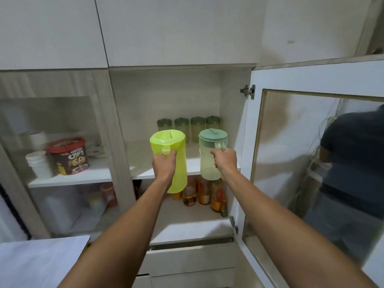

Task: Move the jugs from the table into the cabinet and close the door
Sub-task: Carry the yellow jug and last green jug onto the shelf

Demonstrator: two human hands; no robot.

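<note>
Both arms reach up toward the open cabinet at frame centre. Left hand (164, 163) has its fingers wrapped tight around the handle of the lime-yellow jug (170, 154), held in the air in front of the upper shelf (143, 163) edge, its base hanging below shelf level. Right hand (225, 161) is clenched on the handle of the clear jug (208, 159) with the teal lid, also in the air at the shelf edge, right of centre. Four green-lidded tumblers (188, 126) line the back of the shelf. Bottles (204, 194) with orange labels on the lower shelf, text unreadable. Glass door (311, 163) swung open at right. Behind the closed left glass door: red-lidded tub (69, 155) reading "CHOCO CHIPS", paper cup stack (39, 164) beside it.
</note>
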